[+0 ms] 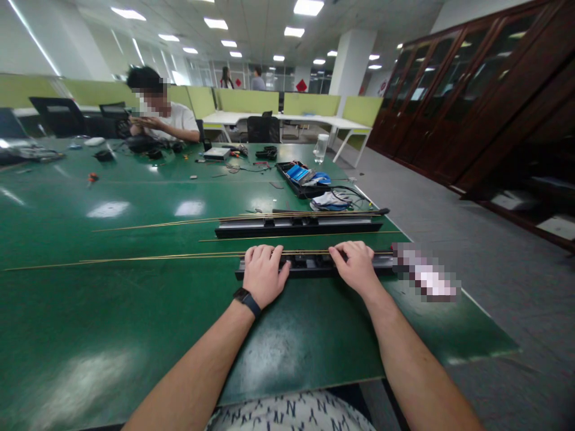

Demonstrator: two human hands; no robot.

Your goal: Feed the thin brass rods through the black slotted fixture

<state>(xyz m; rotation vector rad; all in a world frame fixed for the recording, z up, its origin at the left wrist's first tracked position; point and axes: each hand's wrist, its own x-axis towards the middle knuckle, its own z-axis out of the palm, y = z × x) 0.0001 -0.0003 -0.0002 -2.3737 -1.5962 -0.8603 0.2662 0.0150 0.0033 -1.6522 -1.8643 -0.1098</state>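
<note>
A long black rail (309,274) with a silvery inner channel lies crosswise on the table in front of me. Thin brass-coloured rods (179,257) run along its far side and stretch well out to the left. My left hand (263,269), with a dark watch on the wrist, is wrapped over the rail's left part, fingers over the far edge and thumb on the near side. Toward the rail's right part, my right hand (356,264) has its fingers bent around the rods, with thumb and forefinger close together. Its fingertips are partly hidden.
A second black rail (296,229) lies just beyond, with more rods beside it. Farther back are a black tray (299,187) with blue items, gloves (331,200) and a clear cup (320,148). Another person (164,117) sits across the green table (135,323); its edge is at right.
</note>
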